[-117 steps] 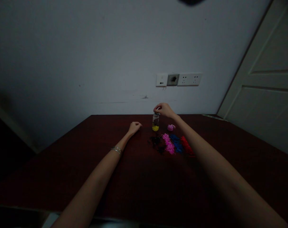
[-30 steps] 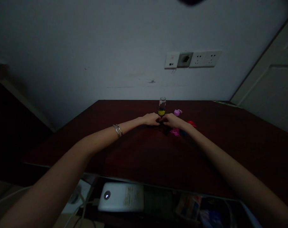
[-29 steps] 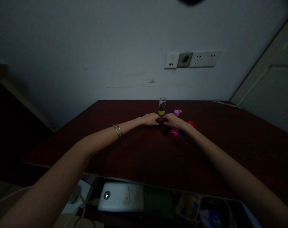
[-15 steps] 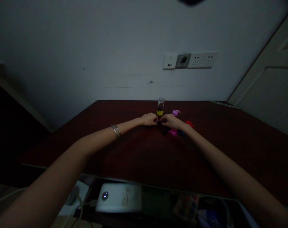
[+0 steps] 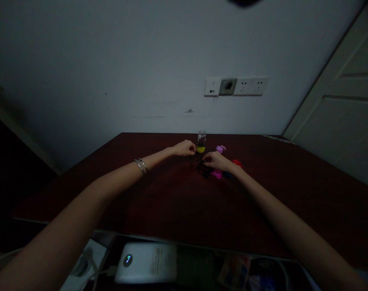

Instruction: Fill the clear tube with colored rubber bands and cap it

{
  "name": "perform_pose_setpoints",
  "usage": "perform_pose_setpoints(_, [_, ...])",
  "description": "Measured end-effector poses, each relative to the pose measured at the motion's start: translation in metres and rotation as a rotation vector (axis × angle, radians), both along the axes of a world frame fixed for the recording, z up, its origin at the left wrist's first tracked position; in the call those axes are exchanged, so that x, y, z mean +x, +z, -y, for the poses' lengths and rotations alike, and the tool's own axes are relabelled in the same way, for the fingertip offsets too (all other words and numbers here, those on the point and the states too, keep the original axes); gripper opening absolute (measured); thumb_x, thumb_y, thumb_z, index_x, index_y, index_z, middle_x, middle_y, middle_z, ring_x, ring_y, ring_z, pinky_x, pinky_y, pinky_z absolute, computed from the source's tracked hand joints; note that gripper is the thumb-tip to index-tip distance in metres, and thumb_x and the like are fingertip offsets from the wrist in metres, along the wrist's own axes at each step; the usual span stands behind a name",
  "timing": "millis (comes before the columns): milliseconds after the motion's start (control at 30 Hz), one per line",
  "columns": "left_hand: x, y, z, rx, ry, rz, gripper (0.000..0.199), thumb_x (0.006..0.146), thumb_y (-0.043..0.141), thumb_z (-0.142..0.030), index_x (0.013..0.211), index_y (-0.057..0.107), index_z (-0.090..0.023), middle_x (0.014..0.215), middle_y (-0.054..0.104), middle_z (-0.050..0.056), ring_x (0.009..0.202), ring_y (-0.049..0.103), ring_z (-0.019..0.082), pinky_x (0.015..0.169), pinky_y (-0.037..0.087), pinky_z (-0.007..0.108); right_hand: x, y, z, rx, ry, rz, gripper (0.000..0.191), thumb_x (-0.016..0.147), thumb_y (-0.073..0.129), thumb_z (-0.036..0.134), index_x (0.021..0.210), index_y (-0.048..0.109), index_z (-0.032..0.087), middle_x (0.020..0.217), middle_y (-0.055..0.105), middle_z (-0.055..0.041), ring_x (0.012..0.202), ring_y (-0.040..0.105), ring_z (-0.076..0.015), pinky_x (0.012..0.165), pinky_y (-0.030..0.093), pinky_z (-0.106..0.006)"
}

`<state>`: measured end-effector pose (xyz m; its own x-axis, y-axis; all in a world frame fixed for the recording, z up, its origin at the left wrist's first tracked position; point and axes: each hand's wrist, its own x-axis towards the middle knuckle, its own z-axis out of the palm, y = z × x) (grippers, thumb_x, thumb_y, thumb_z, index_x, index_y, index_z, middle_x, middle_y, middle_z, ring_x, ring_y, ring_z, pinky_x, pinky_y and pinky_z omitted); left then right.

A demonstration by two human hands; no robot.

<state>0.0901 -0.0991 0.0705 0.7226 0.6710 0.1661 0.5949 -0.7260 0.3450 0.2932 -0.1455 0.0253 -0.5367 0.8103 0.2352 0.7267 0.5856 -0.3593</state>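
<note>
My left hand [image 5: 185, 148] is closed in a pinch at the left side of a small clear jar [image 5: 201, 139], close to its base. Whatever its fingertips hold is too dark to make out. The jar stands upright, with something yellow in its bottom and darker bits above. Just in front of it, my right hand [image 5: 217, 161] has its fingers drawn together at a dark, stringy pile [image 5: 204, 171]; any item in them cannot be made out. Beside that pile lie a magenta, thread-like bundle [image 5: 216, 174], a dark blue one [image 5: 228, 175] and a red one [image 5: 237, 163].
A purple rounded piece with a loop [image 5: 220, 149] lies right of the jar. Behind the dark red table [image 5: 159, 194] rises a wall with sockets [image 5: 249, 86]. Below the front edge, an open drawer space holds a white device with a lit display [image 5: 147, 262] and packages.
My hands have drawn apart: the left has moved to the jar's left side, the right stays low over the dark pile. The camera view has tilted up slightly and shifted right.
</note>
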Motion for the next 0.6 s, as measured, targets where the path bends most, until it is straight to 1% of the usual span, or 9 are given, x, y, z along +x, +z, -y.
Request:
perform_pose_setpoints(100, [-0.002, 0.015, -0.008, -0.005, 0.006, 0.06, 0.018, 0.064, 0.056, -0.014, 0.077, 0.069, -0.012, 0.067, 0.062, 0.001, 0.063, 0.051, 0.011, 0.061, 0.035, 0.022, -0.001, 0.001, 0.002, -0.015, 0.009, -0.003, 0.024, 0.07, 0.056, 0.017, 0.091, 0.068, 0.014, 0.085, 0.068, -0.0074, 0.073, 0.061, -0.0172, 0.067, 0.046, -0.025])
perform_pose_setpoints(233, [-0.004, 0.033, -0.021, -0.04, 0.045, 0.122, 0.018, 0.066, 0.055, -0.016, 0.077, 0.068, -0.009, 0.064, 0.061, 0.001, 0.06, 0.049, 0.01, 0.058, 0.035, 0.021, -0.003, 0.001, 0.002, -0.025, 0.004, -0.023, 0.023, 0.071, 0.056, 0.017, 0.09, 0.068, 0.014, 0.084, 0.069, -0.0081, 0.073, 0.062, -0.0172, 0.065, 0.046, -0.025])
perform_pose_setpoints(400, [-0.001, 0.053, -0.044, 0.005, 0.07, 0.221, 0.018, 0.067, 0.056, -0.017, 0.076, 0.067, -0.008, 0.065, 0.062, 0.003, 0.06, 0.049, 0.009, 0.058, 0.036, 0.021, -0.005, 0.001, 0.001, -0.028, -0.008, -0.015, 0.023, 0.072, 0.056, 0.017, 0.091, 0.069, 0.013, 0.085, 0.069, -0.0087, 0.072, 0.062, -0.0167, 0.064, 0.045, -0.024])
perform_pose_setpoints(500, [0.004, 0.064, -0.055, 0.05, 0.062, 0.213, 0.019, 0.067, 0.056, -0.017, 0.077, 0.067, -0.007, 0.066, 0.062, 0.004, 0.058, 0.048, 0.008, 0.058, 0.036, 0.022, -0.006, 0.001, 0.0, -0.018, 0.002, 0.001, 0.024, 0.072, 0.056, 0.015, 0.091, 0.069, 0.012, 0.084, 0.069, -0.0085, 0.07, 0.062, -0.0157, 0.062, 0.045, -0.023])
perform_pose_setpoints(600, [0.013, 0.072, -0.063, 0.088, 0.059, 0.158, 0.019, 0.066, 0.057, -0.017, 0.077, 0.068, -0.006, 0.063, 0.06, 0.004, 0.053, 0.046, 0.007, 0.055, 0.035, 0.022, -0.006, 0.0, 0.0, -0.009, 0.005, -0.002, 0.024, 0.072, 0.055, 0.015, 0.092, 0.069, 0.011, 0.083, 0.069, -0.0083, 0.07, 0.062, -0.0158, 0.062, 0.044, -0.022])
